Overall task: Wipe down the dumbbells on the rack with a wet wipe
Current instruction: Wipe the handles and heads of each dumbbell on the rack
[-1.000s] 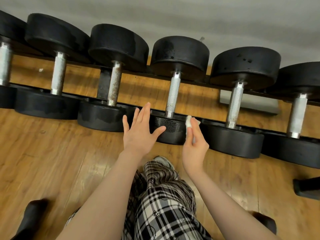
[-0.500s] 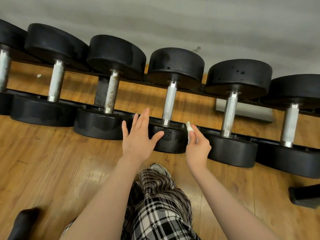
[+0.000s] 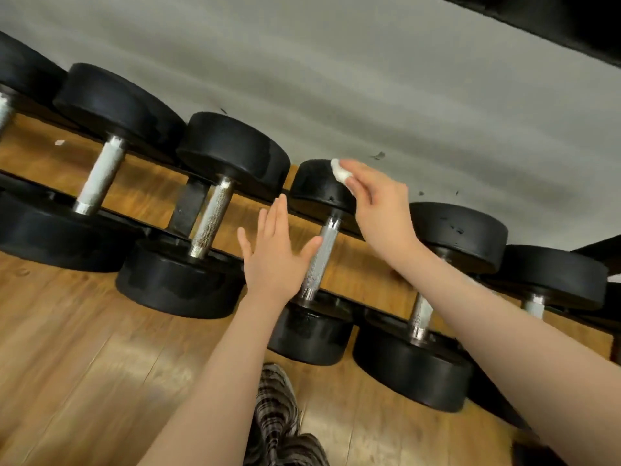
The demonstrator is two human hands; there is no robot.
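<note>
Near the centre of the frame, the right hand (image 3: 379, 210) pinches the balled wet wipe (image 3: 340, 172) against the far head of the middle dumbbell (image 3: 317, 264) on the rack (image 3: 379, 260). The left hand (image 3: 272, 255) is spread flat beside its handle, holding nothing. This head seems the step in hand; next the wipe probably must rub across it, then go down the handle.

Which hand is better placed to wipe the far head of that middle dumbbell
Right. The right hand pinches the wet wipe at the dumbbell's far head; the left hand is open, holding nothing, beside the handle.
</note>
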